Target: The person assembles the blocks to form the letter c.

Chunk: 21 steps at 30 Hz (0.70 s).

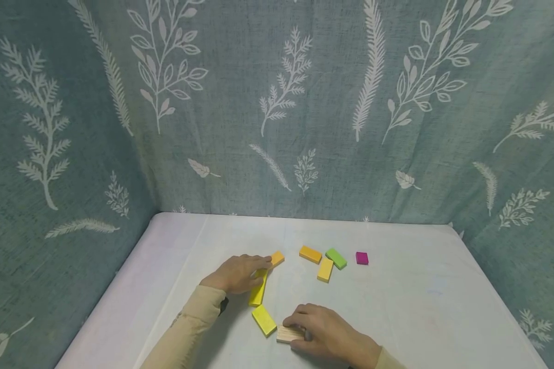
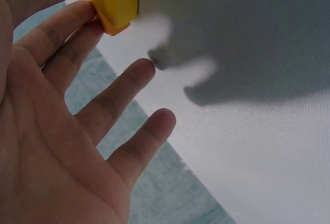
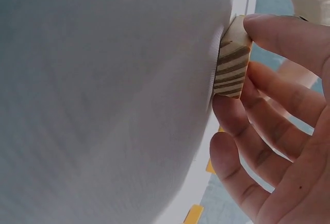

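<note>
My left hand (image 1: pixel 240 274) reaches over a long yellow block (image 1: pixel 257 292) and a light orange block (image 1: pixel 277 258), which meet at an angle. The thumb lies at the yellow block, while the index and middle fingertips touch near the orange block (image 2: pixel 114 27); the ring and little fingers stretch out free in the left wrist view. Another yellow block (image 1: pixel 264 321) lies close to the near end of the long one. Just right of it, my right hand (image 1: pixel 325 333) pinches a bare wooden block (image 1: pixel 290 334) between thumb and fingers. Striped grain shows on that wooden block's end (image 3: pixel 232 72).
Farther back lie an orange block (image 1: pixel 310 254), a green block (image 1: pixel 336 258) and a pale yellow-orange block (image 1: pixel 325 270) close together. A small magenta block (image 1: pixel 362 258) sits to their right. Leaf-patterned curtains (image 1: pixel 240 102) stand around the white table (image 1: pixel 420 318).
</note>
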Available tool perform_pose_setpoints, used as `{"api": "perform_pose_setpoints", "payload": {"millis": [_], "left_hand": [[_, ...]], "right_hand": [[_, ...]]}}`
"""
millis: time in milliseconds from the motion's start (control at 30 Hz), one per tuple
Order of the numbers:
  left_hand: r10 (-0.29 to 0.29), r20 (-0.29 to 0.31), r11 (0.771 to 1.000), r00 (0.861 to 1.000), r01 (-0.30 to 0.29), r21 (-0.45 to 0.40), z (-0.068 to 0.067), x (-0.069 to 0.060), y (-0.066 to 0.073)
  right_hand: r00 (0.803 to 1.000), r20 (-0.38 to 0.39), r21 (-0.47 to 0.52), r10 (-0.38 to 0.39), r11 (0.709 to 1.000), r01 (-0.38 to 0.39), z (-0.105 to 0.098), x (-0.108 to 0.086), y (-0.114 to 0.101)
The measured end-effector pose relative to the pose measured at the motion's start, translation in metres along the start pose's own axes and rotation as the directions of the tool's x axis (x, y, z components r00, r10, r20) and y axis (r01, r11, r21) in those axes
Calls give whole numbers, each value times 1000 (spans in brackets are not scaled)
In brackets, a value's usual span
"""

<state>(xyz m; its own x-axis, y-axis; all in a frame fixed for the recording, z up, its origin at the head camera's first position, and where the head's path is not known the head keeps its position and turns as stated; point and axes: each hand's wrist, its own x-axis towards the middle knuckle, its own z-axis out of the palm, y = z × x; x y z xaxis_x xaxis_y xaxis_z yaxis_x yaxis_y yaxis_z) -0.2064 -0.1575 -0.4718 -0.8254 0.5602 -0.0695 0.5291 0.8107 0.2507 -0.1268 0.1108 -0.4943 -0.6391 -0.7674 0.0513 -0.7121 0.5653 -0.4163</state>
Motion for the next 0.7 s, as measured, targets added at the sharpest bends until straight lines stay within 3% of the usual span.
{"api": "perform_pose_setpoints", "payload": {"millis": [433,700], "left_hand": [[6,-3,1000,1000,-6,10,-2,0,2],[-19,21,1000,1000,20,-17,-2,-2,2]], "right_hand": [[1000,17,7,14,1000,-14,1,1,0],[1000,14,3,15,1000,-15,3,1,-1]]}}
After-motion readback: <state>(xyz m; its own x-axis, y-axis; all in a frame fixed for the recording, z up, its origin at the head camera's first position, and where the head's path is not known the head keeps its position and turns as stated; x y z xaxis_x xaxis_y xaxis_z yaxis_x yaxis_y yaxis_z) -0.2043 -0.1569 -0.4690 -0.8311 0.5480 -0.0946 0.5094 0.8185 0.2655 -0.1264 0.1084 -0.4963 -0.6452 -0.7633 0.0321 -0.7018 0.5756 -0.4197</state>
